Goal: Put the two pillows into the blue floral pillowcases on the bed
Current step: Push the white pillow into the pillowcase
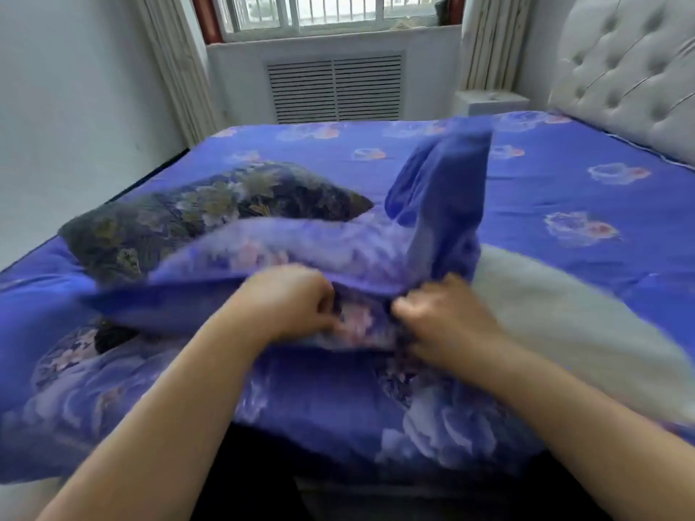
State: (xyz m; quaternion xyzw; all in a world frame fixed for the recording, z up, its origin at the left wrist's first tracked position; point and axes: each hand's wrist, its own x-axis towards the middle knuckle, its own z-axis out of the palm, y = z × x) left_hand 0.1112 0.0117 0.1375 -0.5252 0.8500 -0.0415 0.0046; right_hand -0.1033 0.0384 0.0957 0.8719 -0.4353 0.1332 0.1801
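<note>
Blue floral fabric fills the near half of the head view: a pillowcase [301,253] is bunched between the two hands at the near edge of the bed [564,189]. The left hand [289,298] has its fingers curled into the cloth, gripping the edge of the case from the left. The right hand [443,317] pinches the same edge just beside it, thumb and fingers closed on the fabric; the two hands are close together with only a fold of cloth between them. Both are blurred, so the exact lie of the fingers is hard to read. From the right hand's grip a strip of the pillowcase stands up and tilts away toward the window [331,13].

Beyond the left hand, touching the far side of the lifted case, a dark floral pillow [210,212] lies on the blue sheet. Right of the right hand, a pale grey-white pillow [564,317] lies partly under the case. More blue floral cloth [376,419] spreads below the forearms, over the bed's near edge.

A tufted pale headboard [632,65] stands at the right, and a slatted radiator cover [334,88] sits under the window.
</note>
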